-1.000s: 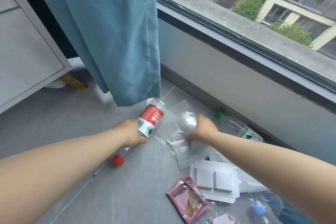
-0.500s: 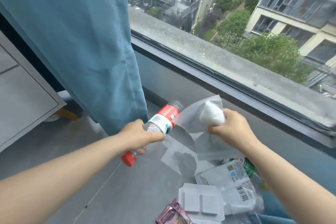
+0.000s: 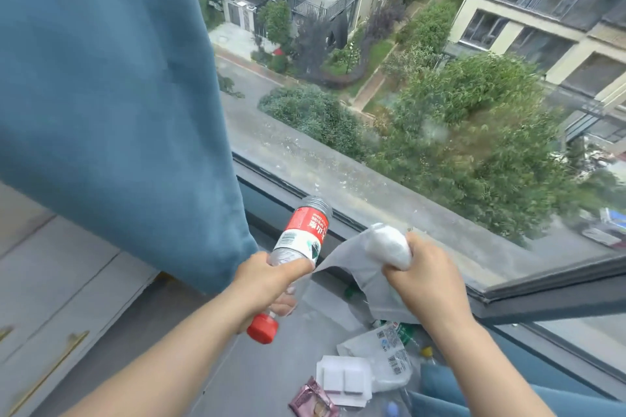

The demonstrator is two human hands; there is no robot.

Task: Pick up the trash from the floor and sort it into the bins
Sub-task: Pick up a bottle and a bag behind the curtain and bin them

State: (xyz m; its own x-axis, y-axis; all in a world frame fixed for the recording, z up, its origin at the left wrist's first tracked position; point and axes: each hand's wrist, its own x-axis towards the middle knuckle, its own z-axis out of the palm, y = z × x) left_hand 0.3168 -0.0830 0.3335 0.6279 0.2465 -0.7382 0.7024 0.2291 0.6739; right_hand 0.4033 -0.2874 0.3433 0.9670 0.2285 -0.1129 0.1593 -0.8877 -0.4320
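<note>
Gripping the bottle (image 3: 305, 234) near its cap end, my left hand (image 3: 267, 284) has its fingers curled tight round the clear plastic; the red cap (image 3: 262, 329) points down and back toward me, and the base tilts up toward the window (image 3: 440, 112). My right hand (image 3: 428, 281) is fisted on a clear bag (image 3: 352, 267), a crumpled wad of it bulging out above the thumb and a loose sheet hanging down to the left, its edge reaching close to my left thumb. Both things are up off the floor (image 3: 271, 376), in front of the sill (image 3: 338, 176), with the blue curtain (image 3: 101, 95) just left of the bottle. Below my hands, on the grey floor, I see more trash: a white tray (image 3: 343, 377), a pink wrapper (image 3: 310, 403) just beside its near corner, a white pouch (image 3: 382, 355) with barcodes just right of the tray, and a green bit (image 3: 404, 328) past the pouch that I cannot make out. A pale cabinet (image 3: 50, 298) stands at the far left.
</note>
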